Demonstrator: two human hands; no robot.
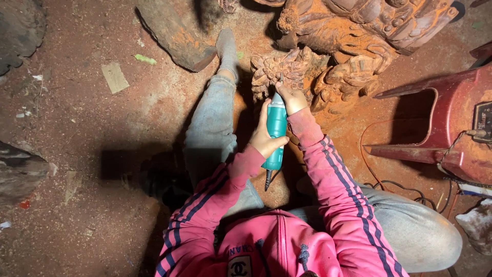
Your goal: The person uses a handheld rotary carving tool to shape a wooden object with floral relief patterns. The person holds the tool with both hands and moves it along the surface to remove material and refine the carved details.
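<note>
A teal power grinder (pixel 276 131) is held upright in the middle of the view, its front end pointed away from the person and set against a wooden carving (pixel 287 72); the tool is gripped by the left hand (pixel 264 137), whose fingers are closed around the middle of its body, the thumb lying across the teal casing; the front end is steadied by the right hand (pixel 292 97), whose fingers are curled over the tip where it meets the wood, so the working bit itself is hidden. A dark cable (pixel 268 179) is seen leaving the rear end of the grinder, just above the pink jacket (pixel 287 241) with dark stripes along the sleeves. The carving is coated in orange-red dust and is placed on the dusty floor (pixel 102 154) between the person's legs; the left leg in pale jeans (pixel 212 123) is stretched out beside it, ending in a grey sock (pixel 227 48). A red machine housing (pixel 451 123) is seen at the right, well apart from the hands; a rough piece of wood (pixel 174 36) lies at the upper left, near the sock.
</note>
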